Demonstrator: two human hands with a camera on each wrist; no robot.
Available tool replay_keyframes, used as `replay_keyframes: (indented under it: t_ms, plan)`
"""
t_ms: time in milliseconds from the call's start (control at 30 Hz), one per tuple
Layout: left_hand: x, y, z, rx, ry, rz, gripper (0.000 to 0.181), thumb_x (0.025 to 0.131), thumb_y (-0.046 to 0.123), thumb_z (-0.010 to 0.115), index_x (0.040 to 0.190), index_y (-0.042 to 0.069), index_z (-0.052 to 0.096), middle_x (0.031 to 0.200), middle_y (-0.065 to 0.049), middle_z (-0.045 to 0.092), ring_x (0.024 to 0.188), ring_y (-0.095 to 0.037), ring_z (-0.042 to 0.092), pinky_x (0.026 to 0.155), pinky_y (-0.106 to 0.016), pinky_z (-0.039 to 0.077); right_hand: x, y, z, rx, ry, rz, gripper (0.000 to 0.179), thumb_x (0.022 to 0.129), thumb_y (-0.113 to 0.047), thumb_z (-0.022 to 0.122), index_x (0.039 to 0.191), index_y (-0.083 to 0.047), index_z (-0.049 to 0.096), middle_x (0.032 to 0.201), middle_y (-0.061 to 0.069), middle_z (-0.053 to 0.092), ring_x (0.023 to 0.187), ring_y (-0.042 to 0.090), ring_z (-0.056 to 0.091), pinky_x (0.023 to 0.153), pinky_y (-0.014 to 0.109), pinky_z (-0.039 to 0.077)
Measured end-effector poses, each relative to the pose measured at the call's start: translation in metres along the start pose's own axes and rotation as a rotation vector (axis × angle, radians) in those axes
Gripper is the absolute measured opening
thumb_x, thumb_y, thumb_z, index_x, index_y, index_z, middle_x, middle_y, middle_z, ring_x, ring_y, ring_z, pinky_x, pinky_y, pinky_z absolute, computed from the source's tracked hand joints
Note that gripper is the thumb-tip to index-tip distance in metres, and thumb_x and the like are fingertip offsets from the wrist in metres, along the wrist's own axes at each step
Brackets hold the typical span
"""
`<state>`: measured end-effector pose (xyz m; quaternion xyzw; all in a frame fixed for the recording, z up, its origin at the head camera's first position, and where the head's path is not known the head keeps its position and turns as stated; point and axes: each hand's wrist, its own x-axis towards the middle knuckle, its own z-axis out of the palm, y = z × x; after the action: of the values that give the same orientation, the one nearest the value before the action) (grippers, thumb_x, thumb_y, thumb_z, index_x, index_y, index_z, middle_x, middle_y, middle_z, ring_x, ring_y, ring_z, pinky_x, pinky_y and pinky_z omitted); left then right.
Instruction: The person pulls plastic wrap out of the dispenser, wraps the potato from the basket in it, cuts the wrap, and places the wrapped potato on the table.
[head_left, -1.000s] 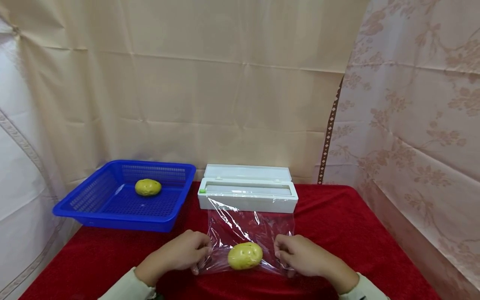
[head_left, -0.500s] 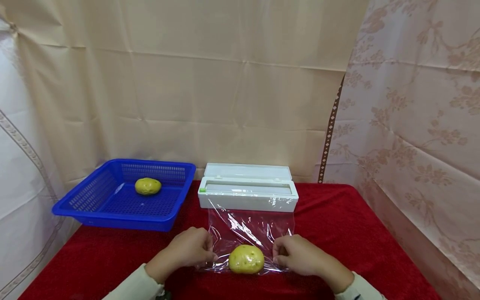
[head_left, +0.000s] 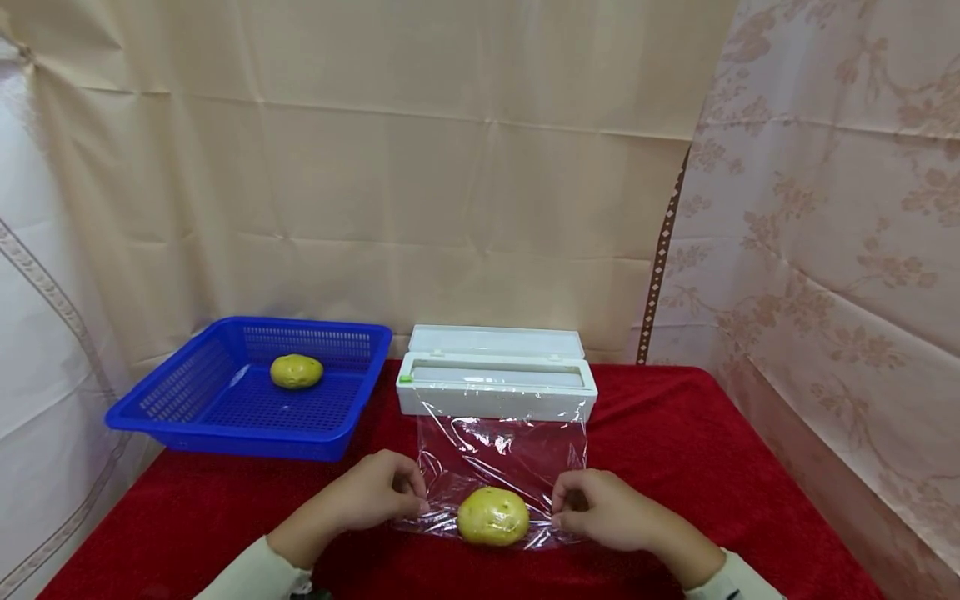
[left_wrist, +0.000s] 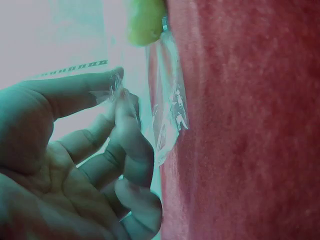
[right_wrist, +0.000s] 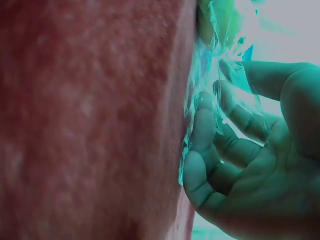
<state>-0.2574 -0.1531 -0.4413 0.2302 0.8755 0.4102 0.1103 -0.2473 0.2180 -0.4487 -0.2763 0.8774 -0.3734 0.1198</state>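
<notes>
A yellow potato [head_left: 492, 517] lies near the front of the red-covered table, with clear plastic wrap [head_left: 517, 454] drawn over it. The wrap runs forward from a white dispenser box [head_left: 497, 406] whose lid stands up. To the potato's left, my left hand [head_left: 375, 492] pinches a corner of the wrap between thumb and fingertip, plain in the left wrist view. On the other side my right hand [head_left: 603, 510] holds the opposite edge; in the right wrist view crumpled film [right_wrist: 240, 87] passes between thumb and forefinger. The hands sit a little apart from the potato.
A blue plastic basket [head_left: 142, 427] stands at the back left with another potato [head_left: 296, 372] in it. A green piece [head_left: 406, 379] sits at the dispenser's left end. Beige curtain [head_left: 375, 183] hangs behind, and patterned cloth [head_left: 840, 275] closes the right side.
The wrap's front edge has come down around the potato and lies flatter. Both hands have shifted slightly, staying at the wrap's sides. The basket and dispenser have stayed put.
</notes>
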Motion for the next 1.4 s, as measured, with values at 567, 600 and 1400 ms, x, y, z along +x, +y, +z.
replay_keyframes:
  t_ms: [567,600,1400]
  plan:
    - [-0.001,-0.007,-0.007,-0.108,0.044,0.006,0.006,0.082,0.002,0.072,0.088,0.004,0.074,0.077,-0.001,0.069,0.067,-0.008,0.057,0.060,-0.024,0.046,-0.004,0.017,-0.013,0.209,-0.017,-0.067,0.010,0.095,-0.016,0.072,0.096,-0.007,0.068,0.088,0.002,0.067,0.081,0.009,0.062,0.071,0.026,0.053]
    - [-0.003,-0.003,-0.005,-0.037,0.081,0.019,0.008,0.082,0.001,0.071,0.086,0.007,0.073,0.077,0.002,0.067,0.066,-0.007,0.056,0.059,-0.024,0.046,-0.004,0.017,-0.014,0.191,-0.010,-0.069,0.010,0.096,-0.017,0.071,0.097,-0.008,0.069,0.089,0.002,0.067,0.083,0.010,0.062,0.074,0.026,0.053]
    - [-0.013,0.060,0.058,0.848,0.306,0.508,0.018,0.078,0.034,0.085,0.087,0.024,0.072,0.091,0.010,0.065,0.079,-0.008,0.062,0.065,-0.026,0.051,-0.006,-0.055,0.031,-0.731,0.262,-0.428,0.037,0.074,-0.025,0.089,0.103,-0.024,0.066,0.105,-0.011,0.057,0.094,0.005,0.057,0.082,0.025,0.057]
